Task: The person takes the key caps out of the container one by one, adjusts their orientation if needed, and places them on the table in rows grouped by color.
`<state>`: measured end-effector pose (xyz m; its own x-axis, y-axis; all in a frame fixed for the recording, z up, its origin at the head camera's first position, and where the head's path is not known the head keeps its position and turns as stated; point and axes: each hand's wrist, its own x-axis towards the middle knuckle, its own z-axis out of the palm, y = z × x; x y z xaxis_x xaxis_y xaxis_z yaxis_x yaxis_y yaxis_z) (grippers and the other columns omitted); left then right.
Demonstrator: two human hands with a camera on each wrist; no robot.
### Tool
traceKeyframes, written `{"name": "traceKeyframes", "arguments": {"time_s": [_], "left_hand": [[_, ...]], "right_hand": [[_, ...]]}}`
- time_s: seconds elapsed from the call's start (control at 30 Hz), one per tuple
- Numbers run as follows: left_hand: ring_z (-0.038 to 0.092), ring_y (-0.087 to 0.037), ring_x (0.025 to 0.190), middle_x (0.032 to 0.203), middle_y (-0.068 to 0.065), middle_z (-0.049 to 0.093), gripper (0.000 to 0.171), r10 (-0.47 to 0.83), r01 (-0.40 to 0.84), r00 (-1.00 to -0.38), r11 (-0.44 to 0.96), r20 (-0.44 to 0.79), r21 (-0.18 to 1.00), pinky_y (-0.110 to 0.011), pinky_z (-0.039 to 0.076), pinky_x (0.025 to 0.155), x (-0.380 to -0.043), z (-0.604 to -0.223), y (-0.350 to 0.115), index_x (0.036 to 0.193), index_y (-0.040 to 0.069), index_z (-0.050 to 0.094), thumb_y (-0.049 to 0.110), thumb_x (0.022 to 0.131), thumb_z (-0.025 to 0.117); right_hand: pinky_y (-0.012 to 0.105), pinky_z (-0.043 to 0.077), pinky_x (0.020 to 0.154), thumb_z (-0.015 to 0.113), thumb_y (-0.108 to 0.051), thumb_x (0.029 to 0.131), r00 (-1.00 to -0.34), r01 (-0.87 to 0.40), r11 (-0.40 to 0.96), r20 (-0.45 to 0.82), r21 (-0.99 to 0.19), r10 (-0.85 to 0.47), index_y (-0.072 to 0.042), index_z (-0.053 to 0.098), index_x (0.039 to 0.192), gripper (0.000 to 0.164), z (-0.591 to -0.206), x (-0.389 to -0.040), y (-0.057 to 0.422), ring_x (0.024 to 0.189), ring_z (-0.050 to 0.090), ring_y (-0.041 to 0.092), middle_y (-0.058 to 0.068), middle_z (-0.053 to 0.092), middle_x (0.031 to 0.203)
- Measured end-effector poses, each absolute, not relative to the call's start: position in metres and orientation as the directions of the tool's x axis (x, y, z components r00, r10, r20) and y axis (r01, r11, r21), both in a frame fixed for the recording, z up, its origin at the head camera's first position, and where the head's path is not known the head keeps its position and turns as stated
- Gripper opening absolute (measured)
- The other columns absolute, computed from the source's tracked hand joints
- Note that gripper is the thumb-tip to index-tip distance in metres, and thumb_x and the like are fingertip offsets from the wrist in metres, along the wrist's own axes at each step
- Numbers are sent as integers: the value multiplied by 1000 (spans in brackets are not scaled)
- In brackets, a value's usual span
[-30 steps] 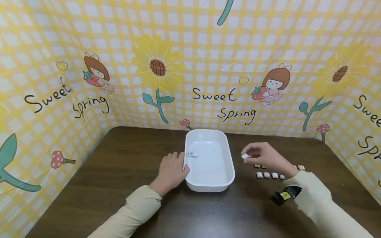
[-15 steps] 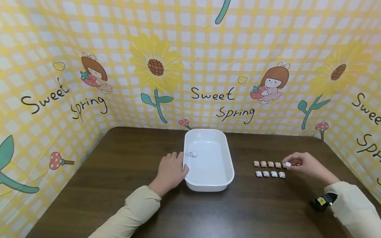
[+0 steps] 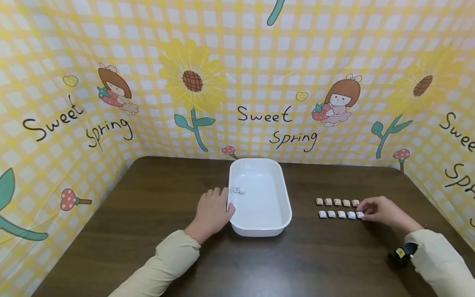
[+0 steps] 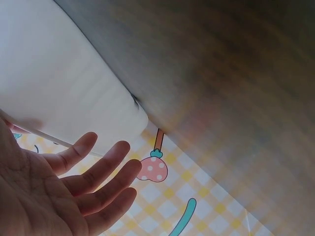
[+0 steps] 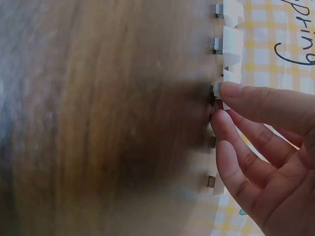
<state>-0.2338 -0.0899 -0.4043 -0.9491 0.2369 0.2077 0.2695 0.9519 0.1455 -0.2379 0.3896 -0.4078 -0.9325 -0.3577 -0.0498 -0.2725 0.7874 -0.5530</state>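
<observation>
In the head view my right hand (image 3: 378, 212) pinches a small white keycap (image 3: 360, 215) between thumb and fingers, at the right end of a row of white keycaps (image 3: 342, 214). The right wrist view has the thumb on this keycap (image 5: 218, 90), low at the table. Just behind runs a row of beige keycaps (image 3: 337, 202), its right end beside my fingers. My left hand (image 3: 212, 212) rests at the left side of a white rectangular dish (image 3: 261, 230), thumb over the rim, fingers loosely spread along the outside. Two white keycaps (image 3: 239, 190) lie inside, near its left wall.
The dark wooden table (image 3: 148, 198) carries everything. A yellow checked cloth (image 3: 259, 82) with printed flowers and figures hangs behind and at the sides. A black strap device (image 3: 402, 253) sits on the right wrist, below a pale sleeve.
My right hand has carried the white keycap from beside the dish to the right and down to the end of the white row. My left hand has stayed at the dish.
</observation>
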Motion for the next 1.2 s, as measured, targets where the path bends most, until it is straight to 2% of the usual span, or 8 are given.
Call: {"name": "traceKeyframes", "arguments": {"time_s": [0.47, 0.63, 0.8, 0.97, 1.2], "left_hand": [[53, -30, 88, 94, -15, 58, 37, 245, 282, -940, 950, 238, 135, -45, 44, 80, -234, -406, -90, 111, 3, 54, 31, 87, 52], [53, -30, 88, 94, -15, 58, 38, 243, 279, -942, 950, 232, 139, -45, 44, 80, -233, -405, -90, 112, 3, 54, 31, 87, 52], [52, -30, 88, 94, -15, 58, 38, 246, 282, -941, 949, 233, 138, -44, 44, 80, -233, -404, -90, 112, 3, 54, 31, 87, 52], [52, -30, 87, 94, -15, 57, 38, 242, 277, -943, 951, 227, 137, -44, 44, 80, -233, -403, -91, 112, 3, 54, 31, 87, 54], [52, -30, 87, 95, -15, 58, 39, 248, 282, -942, 950, 229, 131, -45, 45, 80, -234, -404, -90, 112, 3, 54, 32, 87, 54]], "right_hand": [[22, 47, 58, 71, 2, 74, -940, -275, 811, -33, -516, -340, 0, 65, 89, 16, -410, -236, 386, 66, 53, -4, 6, 66, 82], [22, 48, 58, 72, 0, 75, -935, -285, 804, -34, -521, -353, -1, 66, 92, 18, -406, -237, 387, 68, 56, -3, 11, 67, 88], [23, 49, 59, 71, -4, 77, -922, -318, 783, -17, -534, -386, 0, 66, 95, 19, -384, -243, 380, 69, 59, -2, 17, 69, 94], [21, 51, 66, 70, -9, 80, -910, -359, 748, 32, -558, -413, 1, 65, 101, 23, -346, -259, 348, 75, 61, -2, 18, 69, 96], [20, 50, 76, 67, -14, 85, -882, -411, 675, 80, -613, -464, -2, 66, 105, 23, -307, -293, 271, 86, 63, 2, 15, 69, 104]]}}
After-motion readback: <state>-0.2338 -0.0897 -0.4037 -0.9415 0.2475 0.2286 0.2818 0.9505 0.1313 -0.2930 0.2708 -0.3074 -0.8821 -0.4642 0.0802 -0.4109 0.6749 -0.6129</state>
